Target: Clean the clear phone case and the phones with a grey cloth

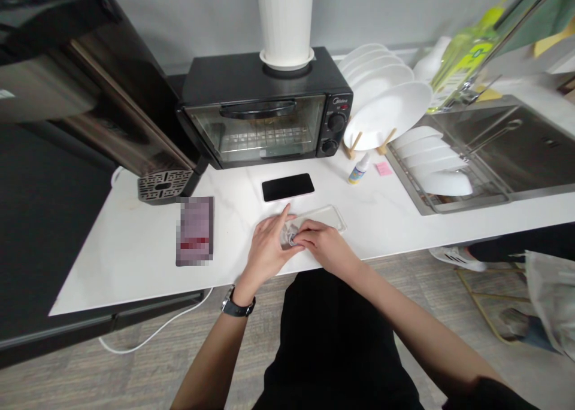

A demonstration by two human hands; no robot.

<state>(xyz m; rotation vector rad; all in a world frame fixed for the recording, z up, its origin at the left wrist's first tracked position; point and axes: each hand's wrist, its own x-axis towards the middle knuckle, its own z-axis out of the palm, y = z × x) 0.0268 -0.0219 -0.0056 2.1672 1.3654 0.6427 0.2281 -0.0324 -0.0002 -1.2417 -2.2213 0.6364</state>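
Note:
A clear phone case (330,216) lies on the white counter near its front edge. My left hand (269,242) grips the left end of the case, thumb along the near side and fingers around the far side. Over that same end, my right hand (321,242) is closed, its fingertips pinched together and pressed against the case. Something small and greyish shows at those fingertips, too small to make out. Just beyond my hands lies a phone (288,187), its dark screen up, apart from the case.
A toaster oven (265,111) with a white pot (286,21) on top stands behind. At right are a small spray bottle (359,169), pink sticky notes (383,169), racked plates (384,114) and a sink (530,140). A purplish packet (194,230) lies left.

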